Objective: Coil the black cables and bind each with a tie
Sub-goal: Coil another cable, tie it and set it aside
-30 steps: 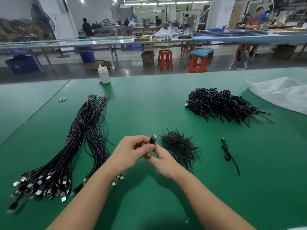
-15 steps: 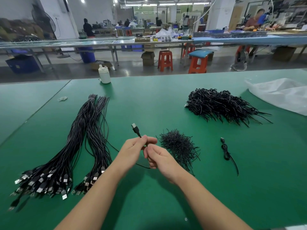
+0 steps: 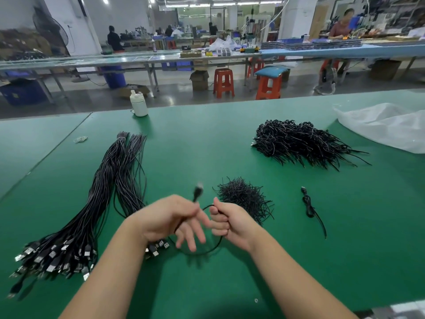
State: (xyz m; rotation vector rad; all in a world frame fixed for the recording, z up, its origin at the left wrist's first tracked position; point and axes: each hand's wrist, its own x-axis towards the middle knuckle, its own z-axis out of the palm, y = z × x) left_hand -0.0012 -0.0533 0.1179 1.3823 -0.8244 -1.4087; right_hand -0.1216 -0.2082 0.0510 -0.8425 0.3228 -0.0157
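Mid-coil on one cable (image 3: 207,247): right hand (image 3: 232,221) has its fingers curled tight round the cable, loop arcing down below both hands to just above the mat (image 3: 207,139). Left hand (image 3: 170,217) pinches the cable near its plug (image 3: 198,191) between thumb and forefinger, plug sticking up, other fingers splayed loose and blurred with motion. Only about one loop formed, so judging this cable barely started, no tie on it yet

Done so far: big heap (image 3: 299,143) of black bundles at far right looks like the finished ones, though ties on them too small to make out. One small coiled cable (image 3: 309,207) lies alone right of the hands, apparently bound with a tail trailing toward the viewer

Left to do: large bunch of straight cables (image 3: 99,203) on the left, plugs fanned near the left forearm, dozens at least, all uncoiled. Ties pile (image 3: 243,199) sits just beyond the right hand, plenty there

Judgement: a good share already done, but much remains; next is finish winding, then grab a tie
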